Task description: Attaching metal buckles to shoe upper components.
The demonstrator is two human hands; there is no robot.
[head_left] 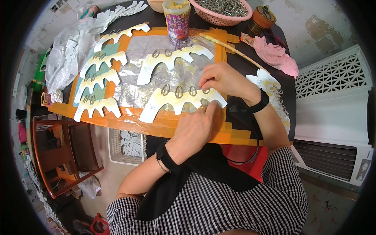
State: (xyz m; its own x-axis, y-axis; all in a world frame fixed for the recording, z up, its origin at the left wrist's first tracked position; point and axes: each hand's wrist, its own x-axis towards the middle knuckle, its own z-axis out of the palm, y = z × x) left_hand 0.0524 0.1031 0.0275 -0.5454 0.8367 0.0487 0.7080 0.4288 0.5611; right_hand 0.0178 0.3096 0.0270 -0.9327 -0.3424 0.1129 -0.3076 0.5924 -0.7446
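A card cutout (182, 102) is laid nearest on the worktop (250, 58), a second cutout (172, 60) behind it. Four more cutouts (98, 78) are ranged to the left. A cup (177, 21) and basket (219, 17) are set at the far edge.

white card cutout (176, 102), orange-taped board (156, 127), pink basket (219, 17), pink cloth (276, 55), black-white checked shirt (219, 203).

The right hand (225, 80) hides the ring it pinches. The pink basket (219, 17) and a beige bowl (156, 4) run off the top edge. The left hand (192, 131) covers part of the tabletop (239, 55).
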